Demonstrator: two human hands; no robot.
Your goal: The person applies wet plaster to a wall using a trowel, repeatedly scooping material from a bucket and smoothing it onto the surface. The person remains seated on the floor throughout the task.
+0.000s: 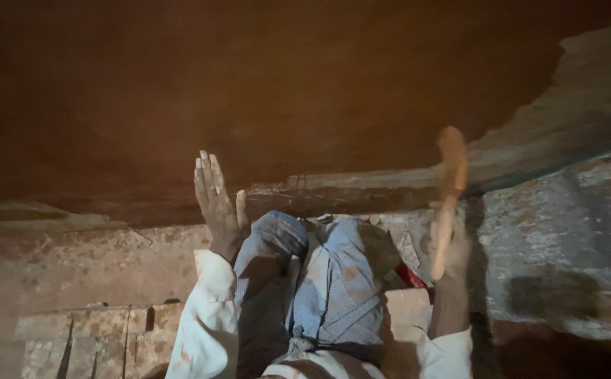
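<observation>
While left hand point(218, 203) spread empty, right hand point(448, 245) around upright orange trowel point(451, 175), long axis vertical.

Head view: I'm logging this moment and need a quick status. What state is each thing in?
left hand: open, fingers spread, holding nothing
right hand: raised edge-on, blurred, dusted orange; grip cannot be told
checked cloth: draped over the knees, stained
bricks: laid side by side, dusty
red thing: mostly hidden beside the cloth
wall: rough, patchy
</observation>
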